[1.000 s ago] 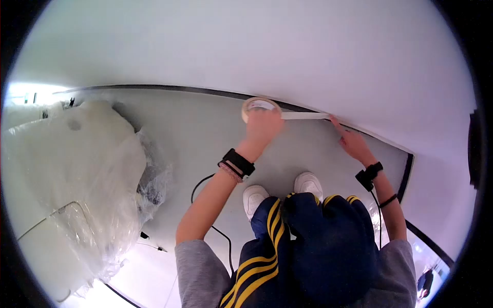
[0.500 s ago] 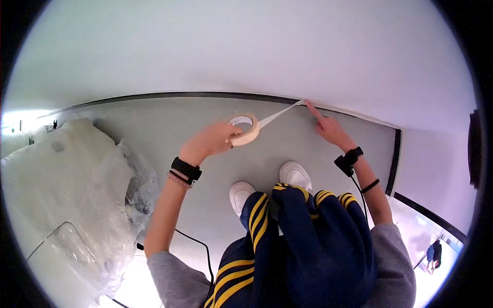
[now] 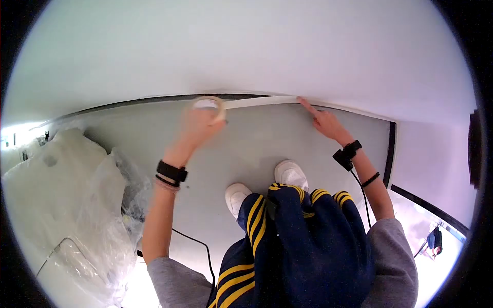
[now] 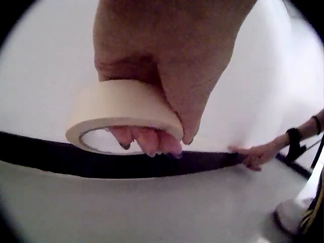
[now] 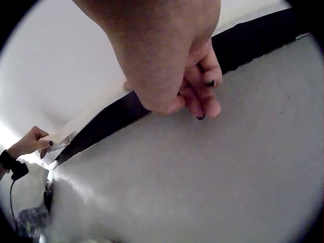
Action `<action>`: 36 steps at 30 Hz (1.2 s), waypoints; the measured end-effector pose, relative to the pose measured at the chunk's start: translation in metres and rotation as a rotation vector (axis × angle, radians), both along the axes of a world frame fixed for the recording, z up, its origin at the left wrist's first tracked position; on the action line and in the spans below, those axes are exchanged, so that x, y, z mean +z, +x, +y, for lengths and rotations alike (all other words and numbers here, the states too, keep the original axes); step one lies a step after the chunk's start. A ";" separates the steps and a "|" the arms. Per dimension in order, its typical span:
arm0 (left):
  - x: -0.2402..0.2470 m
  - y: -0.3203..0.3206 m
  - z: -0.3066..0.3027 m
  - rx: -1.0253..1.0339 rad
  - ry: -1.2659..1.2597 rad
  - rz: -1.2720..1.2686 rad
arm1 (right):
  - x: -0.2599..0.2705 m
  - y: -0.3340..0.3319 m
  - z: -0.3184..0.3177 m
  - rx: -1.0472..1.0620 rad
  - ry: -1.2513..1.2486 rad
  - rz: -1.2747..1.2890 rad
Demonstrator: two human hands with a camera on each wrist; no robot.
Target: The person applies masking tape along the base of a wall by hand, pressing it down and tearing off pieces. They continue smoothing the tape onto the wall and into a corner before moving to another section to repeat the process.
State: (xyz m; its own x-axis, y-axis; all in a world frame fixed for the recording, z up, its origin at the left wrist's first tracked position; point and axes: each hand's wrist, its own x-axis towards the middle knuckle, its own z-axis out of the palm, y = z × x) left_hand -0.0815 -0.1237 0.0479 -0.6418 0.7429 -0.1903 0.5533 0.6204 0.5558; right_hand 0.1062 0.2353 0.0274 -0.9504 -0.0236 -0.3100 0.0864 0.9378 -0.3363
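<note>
My left hand (image 3: 197, 128) holds a cream tape roll (image 3: 222, 109) close to the dark baseboard. In the left wrist view the fingers of that hand (image 4: 167, 55) pass through the roll (image 4: 121, 104), with the thumb against its outer side. A pale tape strip (image 3: 262, 101) stretches from the roll to my right hand (image 3: 327, 124), whose extended index finger presses the strip's far end at the wall's foot. The right wrist view shows the other fingers of this hand (image 5: 167, 61) bent, and the strip (image 5: 93, 116) running along above the baseboard (image 5: 114, 119).
A large pale object under clear plastic wrap (image 3: 72, 190) stands on the left. White shoes (image 3: 291, 173) are on the grey floor (image 3: 257, 138) below the hands. A black cable (image 3: 208, 251) hangs by the left arm. Another person (image 3: 435, 240) shows at the far right.
Over the last half second, my left hand has raised the roll toward the baseboard and moved left; the strip is longer and flatter. My right fingertip stays on the strip's end.
</note>
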 end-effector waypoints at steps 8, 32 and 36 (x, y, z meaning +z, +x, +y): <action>0.022 -0.013 -0.016 0.149 -0.201 0.218 | -0.015 0.003 0.005 -0.016 -0.104 -0.033; 0.080 0.013 -0.086 -0.071 0.055 -0.877 | -0.013 0.007 0.005 -0.046 0.006 -0.068; 0.058 -0.021 -0.087 0.216 0.040 -0.460 | -0.007 0.005 0.006 -0.086 -0.052 -0.145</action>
State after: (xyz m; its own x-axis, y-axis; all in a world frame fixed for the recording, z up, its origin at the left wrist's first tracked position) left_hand -0.1024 -0.2110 0.1063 -0.6380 0.6150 -0.4633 0.1075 0.6669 0.7373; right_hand 0.1113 0.2409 0.0208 -0.8950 0.0367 -0.4446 0.2171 0.9065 -0.3621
